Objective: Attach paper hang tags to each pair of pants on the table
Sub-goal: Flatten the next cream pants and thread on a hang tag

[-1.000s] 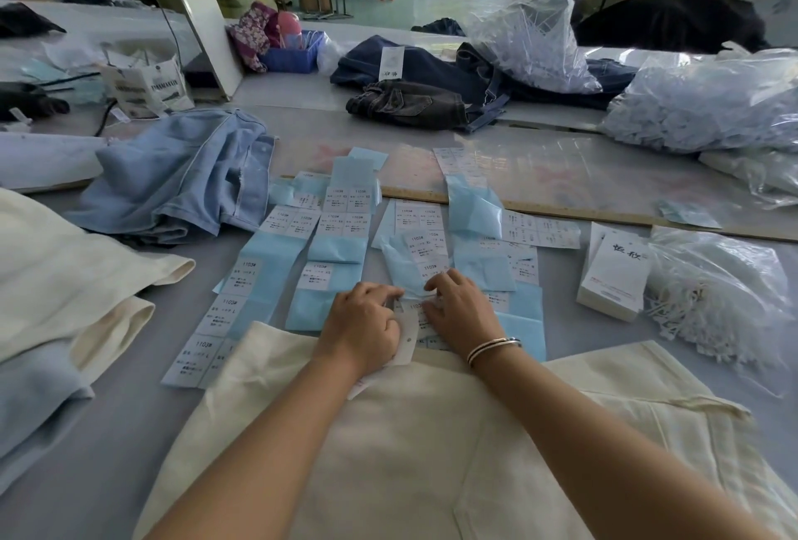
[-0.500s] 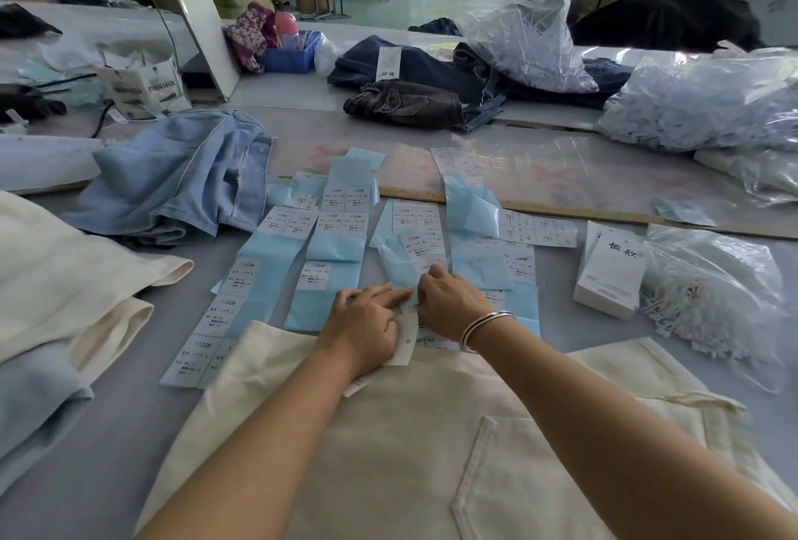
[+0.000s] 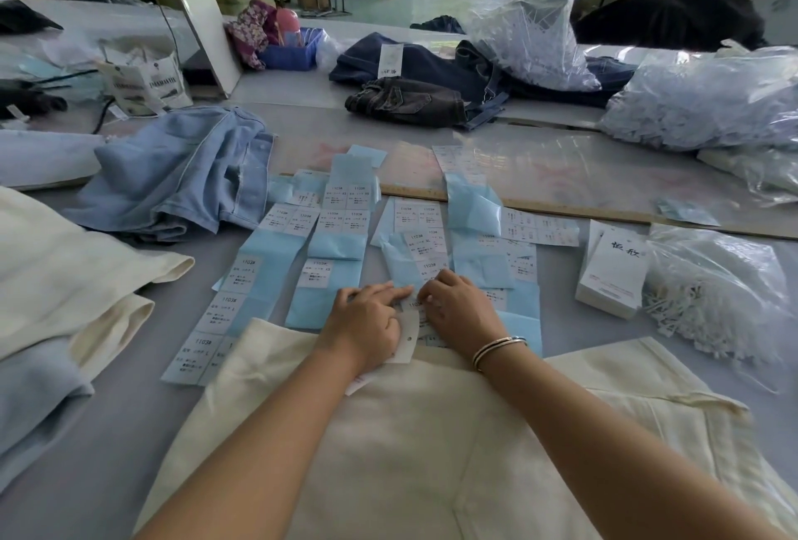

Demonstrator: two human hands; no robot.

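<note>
— Where is the tag?
— A white paper hang tag (image 3: 407, 336) lies at the cream cotton pants' (image 3: 432, 431) waistband, pinched under the left hand (image 3: 367, 330).
— And the right hand (image 3: 460, 310)?
— Its curled fingertips pick at blue-backed sticker sheets (image 3: 332, 250) beside a white card box (image 3: 613, 276).

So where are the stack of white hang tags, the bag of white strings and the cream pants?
stack of white hang tags (image 3: 613, 276), head view, its printed top face.
bag of white strings (image 3: 717, 293), head view, middle of the bag.
cream pants (image 3: 410, 444), head view, fabric between the forearms.
</note>
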